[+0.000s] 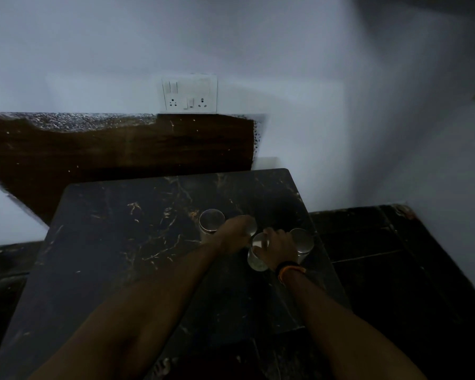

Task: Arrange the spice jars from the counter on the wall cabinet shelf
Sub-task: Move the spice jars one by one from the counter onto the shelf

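Several steel spice jars with clear lids stand on a dark marble counter (115, 242). One jar (211, 221) stands free at the left. My left hand (235, 233) lies over a second jar (251, 229), which it mostly hides; its fingers curl round it. My right hand (276, 246) grips a third jar (257, 255) at the lid. A fourth jar (302, 242) stands just right of my right hand, untouched. The picture is dim and blurred. No cabinet shelf is in view.
A white wall with a switch and socket plate (189, 94) rises behind the counter, above a dark brown splashback (115, 149). Dark floor tiles (395, 270) lie to the right. A band (290, 267) circles my right wrist.
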Demonstrator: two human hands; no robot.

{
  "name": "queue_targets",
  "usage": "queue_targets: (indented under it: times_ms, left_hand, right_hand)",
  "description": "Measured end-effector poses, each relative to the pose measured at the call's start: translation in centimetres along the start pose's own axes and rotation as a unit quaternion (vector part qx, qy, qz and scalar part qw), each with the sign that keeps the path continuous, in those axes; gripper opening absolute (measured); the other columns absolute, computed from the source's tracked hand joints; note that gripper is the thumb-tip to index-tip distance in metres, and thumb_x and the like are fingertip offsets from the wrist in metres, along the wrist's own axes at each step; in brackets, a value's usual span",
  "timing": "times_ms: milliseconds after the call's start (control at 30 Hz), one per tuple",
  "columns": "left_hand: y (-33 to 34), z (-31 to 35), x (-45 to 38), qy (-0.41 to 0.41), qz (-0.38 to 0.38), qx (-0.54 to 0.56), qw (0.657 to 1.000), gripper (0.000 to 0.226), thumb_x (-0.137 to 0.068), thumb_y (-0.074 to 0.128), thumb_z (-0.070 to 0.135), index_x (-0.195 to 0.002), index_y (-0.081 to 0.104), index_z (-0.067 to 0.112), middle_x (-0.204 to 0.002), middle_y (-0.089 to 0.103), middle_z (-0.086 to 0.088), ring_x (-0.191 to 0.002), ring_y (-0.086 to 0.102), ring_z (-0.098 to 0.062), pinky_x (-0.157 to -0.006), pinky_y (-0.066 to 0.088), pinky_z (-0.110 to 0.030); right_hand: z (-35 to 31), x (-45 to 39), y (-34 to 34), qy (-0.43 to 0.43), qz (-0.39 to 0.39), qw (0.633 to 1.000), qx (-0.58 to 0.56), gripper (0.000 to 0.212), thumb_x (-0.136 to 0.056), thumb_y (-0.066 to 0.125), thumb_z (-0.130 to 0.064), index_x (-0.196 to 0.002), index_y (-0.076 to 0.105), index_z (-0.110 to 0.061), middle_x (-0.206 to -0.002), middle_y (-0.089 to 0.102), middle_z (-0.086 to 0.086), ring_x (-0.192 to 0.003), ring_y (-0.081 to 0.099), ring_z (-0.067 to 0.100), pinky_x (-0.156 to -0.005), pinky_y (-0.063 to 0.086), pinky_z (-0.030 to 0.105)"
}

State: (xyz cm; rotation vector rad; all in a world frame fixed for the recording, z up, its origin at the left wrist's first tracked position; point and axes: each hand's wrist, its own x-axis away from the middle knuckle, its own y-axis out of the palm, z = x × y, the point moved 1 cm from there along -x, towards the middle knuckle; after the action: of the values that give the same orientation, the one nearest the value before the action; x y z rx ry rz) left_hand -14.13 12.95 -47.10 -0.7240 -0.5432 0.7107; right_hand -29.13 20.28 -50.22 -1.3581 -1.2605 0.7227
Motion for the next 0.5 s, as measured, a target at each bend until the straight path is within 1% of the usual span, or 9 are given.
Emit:
queue_targets:
  times_ms: [100,233,300,400,500]
  left_hand:
    - [0.5,-0.4,0.0,-0.013,-0.005,0.026,1.000,0.051,-0.092,0.064,0.011,-0.140,0.047,0.008,-0.138,0.055,-0.012,-0.125,0.055,-0.025,-0.105,0.048,-0.042]
    - [0.6,-0.7,-0.1,-0.029,-0.008,0.044,0.999,0.051,-0.093,0.062,0.010,-0.142,0.046,0.008,-0.136,0.056,-0.012,-0.122,0.057,-0.024,-0.102,0.050,-0.042]
    - [0.6,-0.8,-0.1,-0.027,-0.007,0.058,0.998,0.053,-0.094,0.061,0.009,-0.143,0.045,0.009,-0.138,0.055,-0.011,-0.124,0.056,-0.024,-0.103,0.049,-0.040]
    - [0.7,-1.0,0.3,-0.025,-0.005,0.081,0.996,0.052,-0.095,0.061,0.011,-0.145,0.044,0.010,-0.139,0.055,-0.011,-0.125,0.056,-0.023,-0.103,0.049,-0.035]
    - [1.0,-1.2,0.6,-0.042,0.007,0.107,0.993,0.046,-0.096,0.060,0.014,-0.141,0.048,0.011,-0.134,0.059,-0.010,-0.120,0.059,-0.022,-0.097,0.050,-0.031]
  right_hand:
    - [0.1,-0.1,0.8,-0.001,0.004,1.000,0.018,0.076,-0.078,0.062,-0.069,-0.134,0.046,-0.021,-0.130,0.058,0.006,-0.119,0.055,0.025,-0.105,0.042,0.042]
    - [0.2,0.0,1.5,0.001,0.017,1.000,0.012,0.085,-0.074,0.067,-0.069,-0.138,0.042,-0.019,-0.132,0.057,0.006,-0.119,0.055,0.025,-0.103,0.043,0.037]
    - [0.3,-0.1,1.7,0.007,0.018,1.000,-0.012,0.084,-0.075,0.069,-0.065,-0.139,0.042,-0.019,-0.132,0.056,0.005,-0.120,0.055,0.024,-0.103,0.043,0.038]
    - [0.2,-0.1,1.8,0.005,0.031,0.999,-0.024,0.073,-0.077,0.067,-0.061,-0.133,0.045,-0.021,-0.129,0.057,0.003,-0.117,0.056,0.022,-0.099,0.046,0.038]
    - [0.2,0.1,1.8,0.000,0.034,0.999,-0.019,0.064,-0.077,0.069,-0.055,-0.127,0.047,-0.023,-0.126,0.057,0.002,-0.114,0.056,0.022,-0.098,0.047,0.038]
